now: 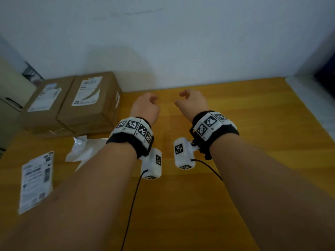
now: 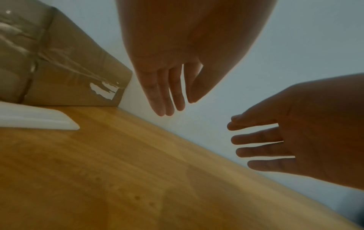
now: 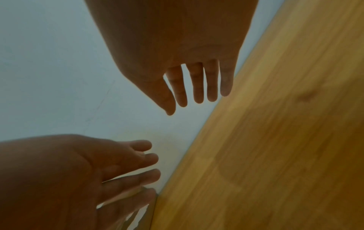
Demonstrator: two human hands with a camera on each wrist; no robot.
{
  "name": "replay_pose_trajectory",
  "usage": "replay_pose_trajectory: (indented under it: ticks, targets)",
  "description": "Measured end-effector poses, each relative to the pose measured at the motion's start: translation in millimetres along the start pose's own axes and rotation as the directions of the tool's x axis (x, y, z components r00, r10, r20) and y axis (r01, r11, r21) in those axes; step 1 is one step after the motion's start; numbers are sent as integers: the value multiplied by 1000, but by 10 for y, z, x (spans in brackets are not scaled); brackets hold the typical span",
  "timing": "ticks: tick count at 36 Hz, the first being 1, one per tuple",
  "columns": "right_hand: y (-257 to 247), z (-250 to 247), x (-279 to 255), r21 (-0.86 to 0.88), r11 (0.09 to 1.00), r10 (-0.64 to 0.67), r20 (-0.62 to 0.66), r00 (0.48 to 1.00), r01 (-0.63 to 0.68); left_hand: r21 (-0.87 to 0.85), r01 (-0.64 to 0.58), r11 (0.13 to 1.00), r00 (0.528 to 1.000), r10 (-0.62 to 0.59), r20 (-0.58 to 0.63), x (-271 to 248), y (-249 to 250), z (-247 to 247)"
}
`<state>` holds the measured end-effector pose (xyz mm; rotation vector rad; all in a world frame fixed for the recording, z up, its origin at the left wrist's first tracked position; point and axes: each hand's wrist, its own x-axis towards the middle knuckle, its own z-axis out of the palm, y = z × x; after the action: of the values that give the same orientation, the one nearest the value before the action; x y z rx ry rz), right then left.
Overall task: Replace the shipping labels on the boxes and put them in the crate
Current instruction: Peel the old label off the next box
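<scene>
Two brown cardboard boxes stand side by side at the table's back left: the left box (image 1: 42,107) and the right box (image 1: 90,104), each with a white shipping label on top. A loose shipping label (image 1: 36,183) lies flat near the left front edge. My left hand (image 1: 146,105) and right hand (image 1: 193,101) hover over the middle of the table, palms down, a short gap between them. The wrist views show straight, relaxed fingers on the left hand (image 2: 169,87) and the right hand (image 3: 197,84), holding nothing. No crate is recognisable.
Crumpled white backing paper (image 1: 81,149) lies between the boxes and the loose label. The wooden table (image 1: 235,124) meets a pale wall at the back. A beige container (image 1: 9,98) stands at far left, a white surface (image 1: 311,91) at far right.
</scene>
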<state>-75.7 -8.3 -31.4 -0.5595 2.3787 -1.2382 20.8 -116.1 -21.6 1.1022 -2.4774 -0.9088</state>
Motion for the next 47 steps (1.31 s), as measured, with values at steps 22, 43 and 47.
replay_pose_trajectory:
  ticks: [22,43,47]
  targets:
    - [-300,439,-1443,-42,975,-220,-142,965,216,-141,-114,983,979,86,-186,-1138,-892,-954]
    - [-1100,1455,-815,-112,973,-189,124,974,203,145,155,977,983,-138,-122,-407,-1417,-1521]
    - [-1145,1604,-607,-120,981,-139,128,982,155,185,175,967,976,-146,-161,-331,-1411,-1497]
